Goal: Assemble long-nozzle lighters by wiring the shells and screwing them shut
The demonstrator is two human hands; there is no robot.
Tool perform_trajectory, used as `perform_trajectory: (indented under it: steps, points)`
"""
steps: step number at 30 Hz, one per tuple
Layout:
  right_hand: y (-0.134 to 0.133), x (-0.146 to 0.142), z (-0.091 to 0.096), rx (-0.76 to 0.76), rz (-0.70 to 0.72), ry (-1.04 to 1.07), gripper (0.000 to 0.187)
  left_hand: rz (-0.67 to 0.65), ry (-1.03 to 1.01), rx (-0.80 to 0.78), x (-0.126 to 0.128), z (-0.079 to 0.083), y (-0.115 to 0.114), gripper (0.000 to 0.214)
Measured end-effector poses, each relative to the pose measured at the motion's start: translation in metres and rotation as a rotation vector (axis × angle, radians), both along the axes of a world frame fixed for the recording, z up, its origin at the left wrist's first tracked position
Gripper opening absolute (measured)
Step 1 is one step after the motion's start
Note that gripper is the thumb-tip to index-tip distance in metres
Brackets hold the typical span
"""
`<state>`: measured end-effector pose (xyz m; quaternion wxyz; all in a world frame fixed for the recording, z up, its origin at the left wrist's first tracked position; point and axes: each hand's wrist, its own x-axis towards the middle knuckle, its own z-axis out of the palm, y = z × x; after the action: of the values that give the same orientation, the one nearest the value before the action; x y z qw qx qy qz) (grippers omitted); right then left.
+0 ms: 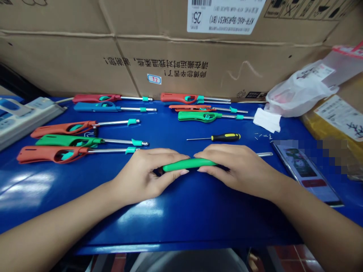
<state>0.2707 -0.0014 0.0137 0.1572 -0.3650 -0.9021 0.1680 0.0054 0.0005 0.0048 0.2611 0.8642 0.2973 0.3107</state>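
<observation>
Between both hands I hold a green gas lighter (189, 164) level above the blue table, its handle seen edge-on. My left hand (151, 172) pinches the handle's left end between thumb and fingers. Around its right part my right hand (231, 166) is closed, and a metal tube tip pokes out beyond that hand. A screwdriver (226, 137) with a black and yellow handle lies just behind. To the left are an orange lighter (52, 155), a green lighter (68, 141) and another orange lighter (64, 129).
Farther back lie a blue lighter (96, 107), a red lighter (96, 98) and a green lighter (195, 116). Small screws (263, 136) lie near a phone (309, 173) on the right. A cardboard box (170, 56) stands behind, a power strip (28, 117) at left, a plastic bag (297, 94) at right.
</observation>
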Motion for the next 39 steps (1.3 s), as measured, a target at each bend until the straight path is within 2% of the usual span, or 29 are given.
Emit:
perform_trajectory:
  steps: [8,12,18,23,31,39]
  points:
    - [0.008,0.018,0.013,-0.009,-0.01,-0.251,0.025,0.001,0.016,-0.009,-0.007,0.002,0.006,0.021]
    - [0.007,0.017,0.014,-0.005,-0.006,-0.257,0.025,0.022,0.087,0.064,-0.009,0.002,0.005,0.021]
    - [0.004,0.01,0.006,-0.083,0.009,-0.264,0.03,0.003,0.25,0.196,-0.009,-0.004,0.009,0.024]
    - [0.004,0.008,0.006,-0.093,-0.023,-0.263,0.03,0.001,0.241,0.181,-0.009,-0.006,0.013,0.022]
    - [0.005,0.007,0.006,0.089,-0.031,-0.326,0.027,0.062,0.208,0.087,-0.01,-0.007,0.009,0.018]
    - [0.01,0.006,0.004,0.045,-0.051,-0.261,0.03,0.075,0.216,0.147,-0.008,-0.006,0.009,0.019]
